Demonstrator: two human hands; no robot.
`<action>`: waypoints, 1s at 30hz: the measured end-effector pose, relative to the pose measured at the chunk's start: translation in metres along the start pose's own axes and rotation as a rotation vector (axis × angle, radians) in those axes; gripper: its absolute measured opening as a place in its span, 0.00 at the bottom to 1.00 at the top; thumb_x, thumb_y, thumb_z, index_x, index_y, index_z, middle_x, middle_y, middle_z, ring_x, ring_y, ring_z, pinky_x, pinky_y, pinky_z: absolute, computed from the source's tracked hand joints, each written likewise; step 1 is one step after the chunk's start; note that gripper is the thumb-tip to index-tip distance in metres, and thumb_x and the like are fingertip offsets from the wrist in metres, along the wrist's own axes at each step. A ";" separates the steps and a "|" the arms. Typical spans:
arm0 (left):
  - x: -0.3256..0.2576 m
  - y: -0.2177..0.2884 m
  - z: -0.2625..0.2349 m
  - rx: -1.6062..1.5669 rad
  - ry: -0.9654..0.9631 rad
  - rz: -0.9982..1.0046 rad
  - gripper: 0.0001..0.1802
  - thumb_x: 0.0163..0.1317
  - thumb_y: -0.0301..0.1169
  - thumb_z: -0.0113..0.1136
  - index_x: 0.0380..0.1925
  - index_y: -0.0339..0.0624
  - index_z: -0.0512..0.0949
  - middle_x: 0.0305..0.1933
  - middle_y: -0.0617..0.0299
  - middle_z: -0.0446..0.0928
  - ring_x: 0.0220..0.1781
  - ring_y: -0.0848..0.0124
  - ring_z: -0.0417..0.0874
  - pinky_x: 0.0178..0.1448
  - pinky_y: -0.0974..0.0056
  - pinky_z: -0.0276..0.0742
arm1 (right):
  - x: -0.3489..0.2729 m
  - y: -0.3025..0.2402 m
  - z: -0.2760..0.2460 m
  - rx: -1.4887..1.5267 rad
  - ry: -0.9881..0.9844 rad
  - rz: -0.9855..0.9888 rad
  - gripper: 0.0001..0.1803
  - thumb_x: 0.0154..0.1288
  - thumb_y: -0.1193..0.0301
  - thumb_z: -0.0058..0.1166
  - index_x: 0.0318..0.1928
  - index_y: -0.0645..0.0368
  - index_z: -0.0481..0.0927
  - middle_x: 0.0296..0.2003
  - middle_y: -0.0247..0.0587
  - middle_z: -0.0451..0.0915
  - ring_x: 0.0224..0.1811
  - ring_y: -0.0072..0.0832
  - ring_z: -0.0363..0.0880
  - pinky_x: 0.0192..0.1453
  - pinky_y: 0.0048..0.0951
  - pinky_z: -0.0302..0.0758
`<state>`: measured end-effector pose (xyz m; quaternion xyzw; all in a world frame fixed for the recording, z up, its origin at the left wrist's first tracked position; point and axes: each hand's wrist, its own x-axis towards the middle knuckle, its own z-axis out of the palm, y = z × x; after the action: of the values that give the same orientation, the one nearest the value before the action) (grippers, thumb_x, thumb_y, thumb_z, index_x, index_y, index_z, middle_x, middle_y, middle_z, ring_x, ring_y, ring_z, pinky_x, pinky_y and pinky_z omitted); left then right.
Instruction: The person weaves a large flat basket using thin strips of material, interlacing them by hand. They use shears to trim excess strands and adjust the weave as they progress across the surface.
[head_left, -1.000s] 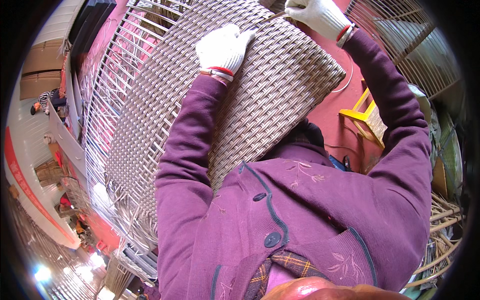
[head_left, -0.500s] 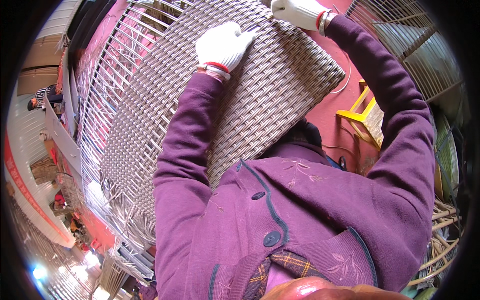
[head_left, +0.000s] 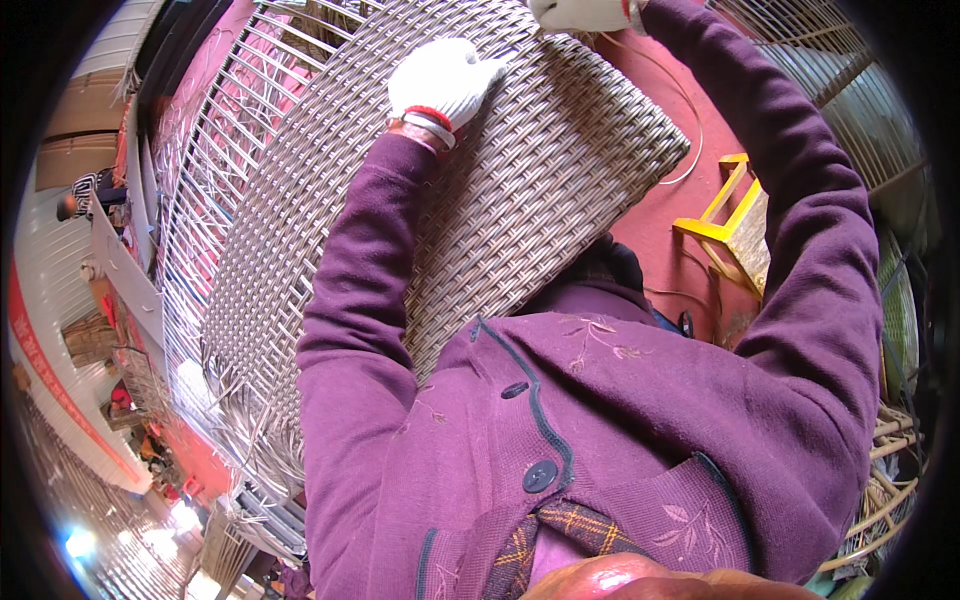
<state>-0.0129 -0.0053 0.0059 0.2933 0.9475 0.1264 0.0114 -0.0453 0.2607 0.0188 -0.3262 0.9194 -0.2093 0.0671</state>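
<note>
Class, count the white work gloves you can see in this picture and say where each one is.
2. The left glove lies flat on the woven wicker panel, near its upper middle. The right glove is at the panel's top edge, partly cut off by the picture's rim.

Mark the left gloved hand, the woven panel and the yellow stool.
left hand (head_left: 443,80), head view, back of the white glove.
woven panel (head_left: 540,190), head view, middle of the finished grey weave.
yellow stool (head_left: 722,205), head view, its yellow frame rail.
</note>
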 end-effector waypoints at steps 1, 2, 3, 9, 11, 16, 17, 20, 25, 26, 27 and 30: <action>0.004 -0.002 -0.001 0.021 -0.029 0.005 0.29 0.63 0.61 0.62 0.34 0.44 0.89 0.35 0.49 0.86 0.41 0.49 0.87 0.48 0.50 0.81 | 0.002 0.001 0.004 -0.013 0.018 0.022 0.10 0.57 0.67 0.57 0.30 0.60 0.87 0.26 0.47 0.85 0.29 0.42 0.84 0.38 0.41 0.80; 0.006 -0.003 0.000 0.031 -0.039 0.014 0.30 0.63 0.61 0.61 0.33 0.43 0.89 0.35 0.49 0.86 0.41 0.49 0.87 0.48 0.50 0.81 | 0.005 0.004 0.009 -0.052 0.017 0.015 0.10 0.56 0.68 0.57 0.30 0.60 0.87 0.26 0.47 0.85 0.29 0.42 0.85 0.38 0.42 0.80; 0.007 -0.003 0.000 0.029 -0.030 0.017 0.32 0.64 0.62 0.60 0.32 0.42 0.89 0.35 0.48 0.86 0.41 0.48 0.87 0.48 0.49 0.81 | 0.008 0.009 0.015 -0.090 0.017 0.007 0.10 0.56 0.68 0.57 0.30 0.60 0.88 0.26 0.47 0.85 0.29 0.41 0.85 0.39 0.42 0.80; 0.003 0.001 0.008 0.072 0.028 -0.003 0.31 0.65 0.63 0.59 0.32 0.43 0.88 0.35 0.48 0.86 0.40 0.48 0.86 0.47 0.48 0.80 | 0.025 0.058 0.045 0.021 0.009 -0.190 0.10 0.57 0.64 0.62 0.31 0.59 0.86 0.26 0.43 0.85 0.29 0.38 0.84 0.37 0.41 0.80; 0.000 0.004 0.009 0.040 0.029 -0.049 0.31 0.65 0.63 0.59 0.34 0.44 0.89 0.36 0.48 0.86 0.41 0.49 0.87 0.48 0.49 0.80 | 0.022 0.064 0.045 0.052 -0.025 -0.191 0.10 0.59 0.64 0.62 0.30 0.58 0.85 0.26 0.41 0.84 0.29 0.36 0.84 0.37 0.40 0.80; -0.001 0.005 0.005 -0.002 -0.038 -0.092 0.30 0.64 0.61 0.61 0.35 0.43 0.89 0.36 0.48 0.86 0.43 0.49 0.87 0.49 0.51 0.81 | 0.003 0.041 0.031 0.000 -0.063 -0.253 0.08 0.63 0.68 0.58 0.29 0.56 0.85 0.25 0.41 0.84 0.28 0.34 0.84 0.36 0.38 0.80; 0.002 0.004 0.003 0.006 -0.036 -0.062 0.30 0.64 0.61 0.61 0.35 0.44 0.89 0.36 0.48 0.87 0.42 0.49 0.87 0.49 0.51 0.81 | 0.004 0.033 0.026 -0.082 -0.045 -0.420 0.08 0.62 0.68 0.57 0.30 0.57 0.85 0.25 0.42 0.84 0.28 0.35 0.84 0.36 0.39 0.80; 0.011 -0.004 -0.004 0.006 -0.094 0.046 0.30 0.64 0.61 0.61 0.35 0.43 0.89 0.36 0.48 0.87 0.42 0.49 0.87 0.48 0.50 0.81 | 0.007 0.016 0.014 -0.120 0.014 -0.117 0.11 0.59 0.65 0.57 0.31 0.58 0.88 0.26 0.47 0.85 0.28 0.42 0.85 0.38 0.43 0.81; 0.021 -0.007 0.001 0.136 -0.098 0.103 0.31 0.67 0.61 0.56 0.34 0.43 0.89 0.36 0.47 0.86 0.41 0.48 0.86 0.48 0.49 0.81 | 0.020 0.014 0.009 -0.274 -0.018 -0.196 0.11 0.56 0.65 0.58 0.31 0.58 0.89 0.26 0.49 0.85 0.28 0.45 0.85 0.38 0.45 0.81; 0.020 -0.006 0.004 0.141 -0.072 0.100 0.31 0.68 0.61 0.55 0.34 0.43 0.89 0.36 0.47 0.86 0.41 0.48 0.86 0.48 0.49 0.81 | 0.023 0.015 0.011 -0.274 -0.033 -0.212 0.11 0.55 0.66 0.58 0.31 0.58 0.89 0.26 0.49 0.86 0.28 0.46 0.85 0.38 0.45 0.81; 0.018 -0.004 0.007 0.129 -0.079 0.087 0.31 0.68 0.60 0.55 0.34 0.43 0.89 0.36 0.47 0.86 0.41 0.48 0.87 0.49 0.48 0.81 | 0.026 0.014 0.016 -0.452 -0.008 -0.370 0.11 0.54 0.65 0.58 0.31 0.58 0.89 0.26 0.49 0.85 0.29 0.46 0.85 0.39 0.44 0.81; 0.012 -0.002 0.011 0.116 -0.016 0.056 0.31 0.67 0.60 0.56 0.34 0.43 0.89 0.36 0.47 0.86 0.41 0.48 0.87 0.48 0.49 0.81 | 0.030 0.009 0.022 -0.273 0.012 -0.218 0.09 0.54 0.68 0.58 0.29 0.57 0.88 0.25 0.47 0.85 0.29 0.44 0.85 0.39 0.42 0.82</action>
<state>-0.0230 0.0022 -0.0042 0.3208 0.9446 0.0692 -0.0017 -0.0685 0.2405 -0.0046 -0.4286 0.8989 -0.0906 -0.0066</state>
